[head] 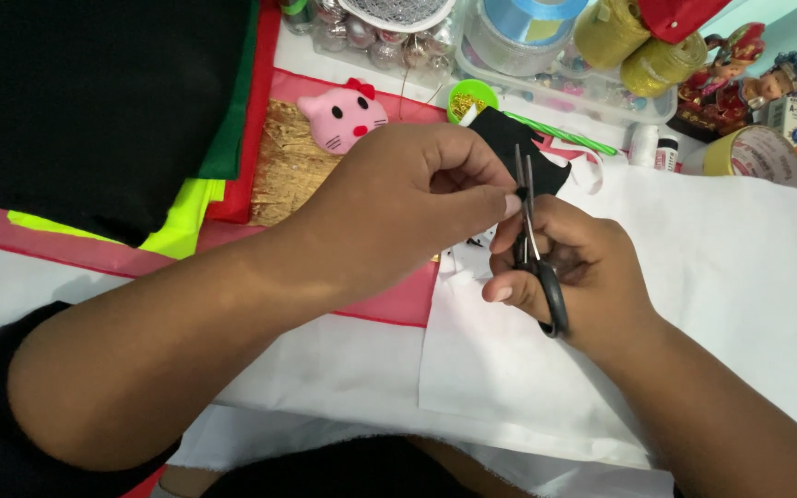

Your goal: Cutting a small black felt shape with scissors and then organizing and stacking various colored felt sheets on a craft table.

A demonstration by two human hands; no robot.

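Your counter (749, 240) is spread with white cloth, with black felt (94, 92) folded at far left and a pink cat face (343, 118) beside it. Your right hand (574, 267) is closed around black scissors (535, 249), blades pointing up and away from you. Your left hand (417, 198) pinches a small black piece (509, 138) just above, touching the blades. Ribbon spools (518, 28) sit behind.

A pink cat-face toy (344, 116) lies near the counter's far edge beside a small green bowl (471, 98); a tape roll (756, 152) sits at the far right corner, black felt (94, 101) at the far left.
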